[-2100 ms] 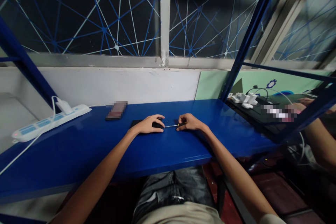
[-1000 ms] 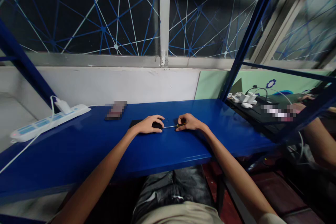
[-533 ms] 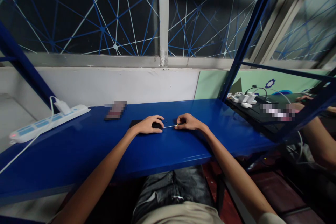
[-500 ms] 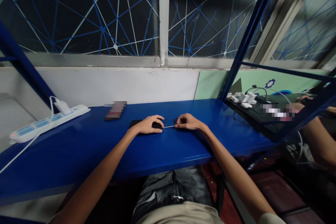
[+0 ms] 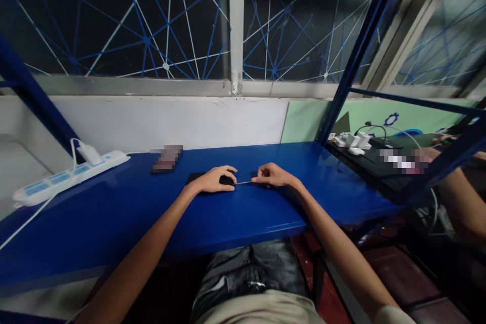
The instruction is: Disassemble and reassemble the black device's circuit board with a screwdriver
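My left hand (image 5: 214, 181) rests on a flat black object (image 5: 227, 180) on the blue table, thumb and fingers curved around its sides. Much of this object is hidden under the palm, and its kind cannot be made out. Just right of it, my right hand (image 5: 276, 175) pinches a thin, light-coloured rod (image 5: 246, 182) between thumb and fingers. The rod lies nearly level, its far tip reaching the black object's right end by my left fingertips. A few tiny bits (image 5: 241, 172) sit on the table between the hands, too small to name.
A white power strip (image 5: 72, 179) with a plugged-in charger and cable lies at the left. A blurred-out, phone-like slab (image 5: 166, 159) is at the table's back. Blue frame posts (image 5: 357, 55) rise right of the table. Beyond them, another person's arm (image 5: 457, 192) reaches over a dark table with white plugs (image 5: 353, 142).
My right hand has tilted slightly and the rod looks darker. My left hand and the black object stay in place.
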`<state>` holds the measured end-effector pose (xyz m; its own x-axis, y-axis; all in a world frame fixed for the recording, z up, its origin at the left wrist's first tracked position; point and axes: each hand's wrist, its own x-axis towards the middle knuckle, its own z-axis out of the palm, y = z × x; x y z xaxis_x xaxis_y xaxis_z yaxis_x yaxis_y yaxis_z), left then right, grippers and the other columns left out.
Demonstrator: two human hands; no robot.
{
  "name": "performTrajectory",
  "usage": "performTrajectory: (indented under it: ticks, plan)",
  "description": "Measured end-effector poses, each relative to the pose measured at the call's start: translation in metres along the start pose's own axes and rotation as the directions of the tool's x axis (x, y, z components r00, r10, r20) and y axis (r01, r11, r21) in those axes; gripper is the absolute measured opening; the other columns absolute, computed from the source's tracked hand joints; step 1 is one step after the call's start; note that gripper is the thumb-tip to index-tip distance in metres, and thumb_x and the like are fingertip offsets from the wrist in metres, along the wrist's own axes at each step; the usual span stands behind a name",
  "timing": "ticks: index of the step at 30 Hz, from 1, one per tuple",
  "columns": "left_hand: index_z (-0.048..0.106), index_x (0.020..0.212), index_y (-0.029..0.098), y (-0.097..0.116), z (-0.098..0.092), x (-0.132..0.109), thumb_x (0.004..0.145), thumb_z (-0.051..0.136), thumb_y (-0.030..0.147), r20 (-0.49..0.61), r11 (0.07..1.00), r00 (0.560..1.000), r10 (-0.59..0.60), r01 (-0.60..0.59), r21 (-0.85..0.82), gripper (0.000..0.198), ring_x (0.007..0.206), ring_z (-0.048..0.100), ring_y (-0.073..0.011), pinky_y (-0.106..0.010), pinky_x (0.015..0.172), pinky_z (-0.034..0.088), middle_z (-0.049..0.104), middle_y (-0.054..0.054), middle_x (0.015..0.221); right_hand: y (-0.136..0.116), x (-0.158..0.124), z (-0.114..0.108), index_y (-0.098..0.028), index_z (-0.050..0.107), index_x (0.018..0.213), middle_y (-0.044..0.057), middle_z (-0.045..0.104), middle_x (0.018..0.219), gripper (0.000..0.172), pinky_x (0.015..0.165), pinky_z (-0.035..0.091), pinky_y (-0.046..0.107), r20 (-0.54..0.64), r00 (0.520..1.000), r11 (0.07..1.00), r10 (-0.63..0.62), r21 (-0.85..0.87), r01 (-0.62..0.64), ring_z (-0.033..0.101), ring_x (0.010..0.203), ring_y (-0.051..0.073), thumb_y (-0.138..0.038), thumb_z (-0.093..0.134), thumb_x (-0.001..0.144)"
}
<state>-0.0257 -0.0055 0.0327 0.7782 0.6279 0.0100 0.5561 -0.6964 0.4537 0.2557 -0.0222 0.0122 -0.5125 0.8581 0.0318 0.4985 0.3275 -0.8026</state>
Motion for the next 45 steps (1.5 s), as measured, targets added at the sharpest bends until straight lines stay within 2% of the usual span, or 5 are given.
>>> performTrajectory:
  ticks: [5,16,28,40,45]
  plan:
    - [0.070,0.102,0.030,0.001,0.000,0.000,0.085,0.061,0.052,0.001,1.000,1.000,-0.003,0.003,-0.005,0.029,0.128,0.044,-0.0329,-0.049,0.104,0.035,0.045,-0.003,0.143,0.002,0.003,0.001,-0.014,0.060,0.069,-0.002,0.051,0.055,0.049,0.047,0.028,0.022,-0.062,0.997,0.997,-0.053,-0.054,0.050,0.039,0.049,0.009,-0.061,0.055,0.082]
    - [0.070,0.101,0.029,0.001,0.000,0.001,0.082,0.065,0.050,0.000,1.000,1.000,-0.003,0.003,-0.003,0.029,0.129,0.043,-0.0324,-0.048,0.104,0.033,0.046,-0.004,0.143,0.002,0.000,-0.003,-0.017,0.054,0.072,-0.005,0.050,0.057,0.045,0.047,0.032,0.022,0.044,0.999,1.000,0.000,0.026,-0.001,0.043,0.048,0.008,-0.055,0.077,0.063]
    - [0.071,0.101,0.029,0.000,0.001,0.000,0.084,0.061,0.053,-0.025,1.000,1.000,0.012,-0.013,-0.012,0.031,0.126,0.047,-0.0308,-0.046,0.104,0.035,0.049,-0.004,0.141,0.010,0.006,-0.004,-0.017,0.053,0.074,-0.004,0.052,0.066,0.042,0.055,0.033,0.022,-0.011,0.997,0.995,-0.075,-0.068,0.074,0.045,0.060,0.010,-0.047,0.080,0.060]
    - [0.074,0.085,0.022,-0.003,0.011,0.012,0.084,0.060,0.044,-0.273,0.986,0.960,-0.069,0.023,-0.167,0.026,0.109,0.062,-0.0261,-0.042,0.099,0.043,0.068,-0.006,0.117,0.011,0.004,-0.010,-0.017,0.053,0.072,-0.003,0.054,0.065,0.043,0.054,0.033,0.023,-0.127,0.989,0.994,-0.081,-0.083,0.071,0.045,0.058,0.010,-0.053,0.076,0.064]
    - [0.064,0.119,0.022,-0.001,0.016,0.014,0.088,0.055,0.042,-0.346,0.987,0.930,-0.127,0.084,-0.136,0.038,0.112,0.059,-0.0252,-0.040,0.096,0.045,0.065,-0.008,0.124,0.013,0.004,-0.014,-0.017,0.052,0.071,-0.002,0.056,0.064,0.043,0.053,0.032,0.023,-0.265,0.962,0.997,-0.063,-0.061,0.048,0.045,0.057,0.011,-0.054,0.073,0.066]
